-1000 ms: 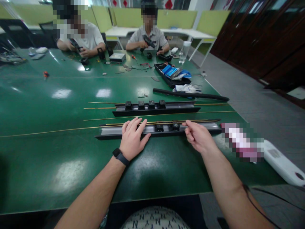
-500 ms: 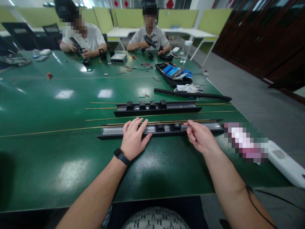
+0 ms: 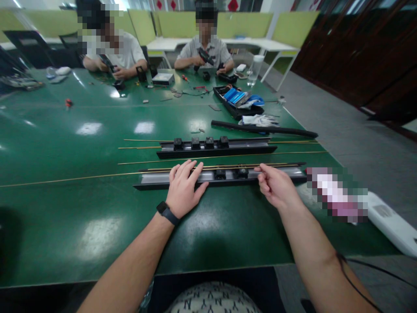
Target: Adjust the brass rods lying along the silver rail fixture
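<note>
Hands at near channel, black blocks between them.

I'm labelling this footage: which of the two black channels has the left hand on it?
The nearer channel, under the left hand, with two black blocks showing. The farther channel carries four and lies beyond that hand.

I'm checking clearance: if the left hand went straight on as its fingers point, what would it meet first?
The left hand would probably meet the single gold rod lying just before the far black channel; how close it lies is unclear.
</note>
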The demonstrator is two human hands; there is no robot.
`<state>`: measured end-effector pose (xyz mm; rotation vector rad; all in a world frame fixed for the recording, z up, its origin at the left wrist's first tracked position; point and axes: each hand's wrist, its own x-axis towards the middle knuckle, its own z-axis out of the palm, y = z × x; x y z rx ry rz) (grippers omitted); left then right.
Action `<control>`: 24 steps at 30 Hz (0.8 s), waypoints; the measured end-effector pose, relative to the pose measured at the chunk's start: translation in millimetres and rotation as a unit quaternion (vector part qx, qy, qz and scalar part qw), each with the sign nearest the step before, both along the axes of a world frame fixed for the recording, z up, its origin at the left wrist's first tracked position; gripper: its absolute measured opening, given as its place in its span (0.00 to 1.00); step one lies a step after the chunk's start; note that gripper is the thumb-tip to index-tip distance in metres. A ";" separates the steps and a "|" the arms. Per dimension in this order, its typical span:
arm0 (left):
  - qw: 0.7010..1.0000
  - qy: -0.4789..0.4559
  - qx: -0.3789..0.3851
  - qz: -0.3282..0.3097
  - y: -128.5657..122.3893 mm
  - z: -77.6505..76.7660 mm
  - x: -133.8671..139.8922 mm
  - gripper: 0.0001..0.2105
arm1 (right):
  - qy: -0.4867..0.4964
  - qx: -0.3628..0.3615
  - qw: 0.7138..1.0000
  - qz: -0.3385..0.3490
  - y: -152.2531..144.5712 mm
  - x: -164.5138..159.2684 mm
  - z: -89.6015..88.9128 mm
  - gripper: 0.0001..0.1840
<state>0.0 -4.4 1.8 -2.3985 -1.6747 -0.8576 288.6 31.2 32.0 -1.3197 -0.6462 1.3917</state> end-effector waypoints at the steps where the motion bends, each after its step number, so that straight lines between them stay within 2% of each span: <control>1: 1.000 0.000 0.000 0.000 0.0 -0.1 0.0 0.26 | 0.001 0.000 1.000 -0.006 0.4 0.7 0.4 0.08; 24: 1.000 0.005 0.011 0.001 0.0 -0.3 -0.1 0.25 | 0.008 0.010 0.999 -0.050 3.9 7.4 -0.2 0.09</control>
